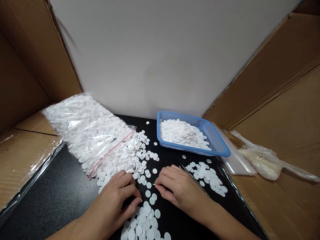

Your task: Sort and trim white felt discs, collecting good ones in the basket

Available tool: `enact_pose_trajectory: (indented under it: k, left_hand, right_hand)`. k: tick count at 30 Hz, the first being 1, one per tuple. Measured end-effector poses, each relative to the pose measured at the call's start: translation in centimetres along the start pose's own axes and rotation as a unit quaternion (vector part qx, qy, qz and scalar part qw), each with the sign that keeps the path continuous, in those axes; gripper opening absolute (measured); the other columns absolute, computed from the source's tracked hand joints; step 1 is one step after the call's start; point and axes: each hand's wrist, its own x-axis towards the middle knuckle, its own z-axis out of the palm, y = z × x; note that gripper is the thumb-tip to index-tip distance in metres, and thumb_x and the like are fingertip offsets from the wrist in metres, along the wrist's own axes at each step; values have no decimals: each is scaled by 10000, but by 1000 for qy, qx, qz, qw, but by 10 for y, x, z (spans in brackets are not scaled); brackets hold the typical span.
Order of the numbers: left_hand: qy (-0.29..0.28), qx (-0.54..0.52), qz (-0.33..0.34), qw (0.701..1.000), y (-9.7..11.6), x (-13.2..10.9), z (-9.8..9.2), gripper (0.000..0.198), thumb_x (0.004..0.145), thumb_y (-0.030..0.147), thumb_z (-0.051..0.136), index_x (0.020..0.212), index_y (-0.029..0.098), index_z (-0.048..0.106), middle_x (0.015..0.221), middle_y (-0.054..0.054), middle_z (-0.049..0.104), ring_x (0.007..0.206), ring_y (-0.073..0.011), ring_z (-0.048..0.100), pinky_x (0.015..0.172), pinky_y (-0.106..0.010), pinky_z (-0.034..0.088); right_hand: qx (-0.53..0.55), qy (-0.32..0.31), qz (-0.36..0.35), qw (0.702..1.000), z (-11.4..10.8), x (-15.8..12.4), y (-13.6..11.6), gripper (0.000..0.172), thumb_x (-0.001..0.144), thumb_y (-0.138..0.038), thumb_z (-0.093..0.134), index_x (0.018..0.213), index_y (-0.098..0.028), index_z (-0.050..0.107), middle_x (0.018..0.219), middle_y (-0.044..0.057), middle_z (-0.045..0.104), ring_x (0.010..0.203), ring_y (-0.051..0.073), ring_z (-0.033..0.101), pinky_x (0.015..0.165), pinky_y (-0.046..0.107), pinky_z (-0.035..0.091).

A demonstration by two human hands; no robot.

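Observation:
My right hand (175, 186) pinches a small white disc (154, 184), seen edge-on at the thumb and forefinger tips. My left hand (120, 196) has its thumb and forefinger drawn together at the near edge of the spilled discs. A bit of white shows at those fingertips, too small to make out for certain. Between and below the hands lies a loose pile of white discs (143, 221) on the black tabletop. Partly hidden behind my right hand and wrist is a slim metal tool (186, 170), its kind unclear.
An open clear zip bag (85, 123) spills discs at the left. A blue basket (222, 146) with more discs stands at the back. Another disc pile (207, 176) lies right. Flat clear bags (237, 160) and a knotted plastic bag (265, 163) rest beside cardboard walls (282, 110).

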Motion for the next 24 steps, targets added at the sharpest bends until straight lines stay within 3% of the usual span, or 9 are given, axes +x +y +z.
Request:
enact_pose_trajectory:
  k: [3, 9, 14, 20, 24]
  left_hand:
    - [-4, -14, -29, 999, 1, 0, -1, 166, 925, 83, 535, 871, 229, 592, 885, -14, 588, 866, -201, 543, 743, -308, 452]
    - [52, -67, -64, 994, -2, -3, 0, 295, 983, 105, 423, 1158, 307, 547, 996, 3, 633, 899, -179, 608, 774, -295, 492]
    - [68, -47, -93, 992, -3, -5, -2, 267, 983, 102, 378, 1060, 291, 548, 944, 18, 634, 834, -175, 599, 739, -301, 476]
    - [58, 15, -90, 994, -10, -4, 1, 222, 922, 65, 450, 962, 255, 557, 946, -3, 601, 867, -214, 559, 738, -336, 434]
    - [50, 49, -77, 995, -13, -3, 0, 283, 955, 48, 398, 1005, 256, 584, 965, -12, 596, 875, -215, 544, 750, -346, 414]
  right_hand:
    - [65, -73, 31, 995, -8, 1, -1, 147, 893, -57, 624, 864, -201, 613, 873, 11, 639, 797, 159, 599, 707, 265, 468]
    - [188, -77, 152, 967, -3, 4, -13, 264, 890, 28, 514, 1001, -206, 570, 966, 19, 619, 868, 162, 602, 756, 267, 486]
    - [280, -110, 174, 938, -2, 4, -25, 214, 934, -30, 502, 992, -221, 582, 948, -2, 646, 823, 138, 616, 736, 238, 495]
    - [159, -25, 174, 971, 12, 10, -21, 142, 893, -60, 630, 910, -197, 595, 836, -11, 577, 673, 127, 569, 608, 229, 470]
    - [53, 6, 115, 992, 29, 11, -19, 190, 845, -103, 727, 979, -178, 617, 850, 3, 588, 645, 136, 576, 573, 240, 479]
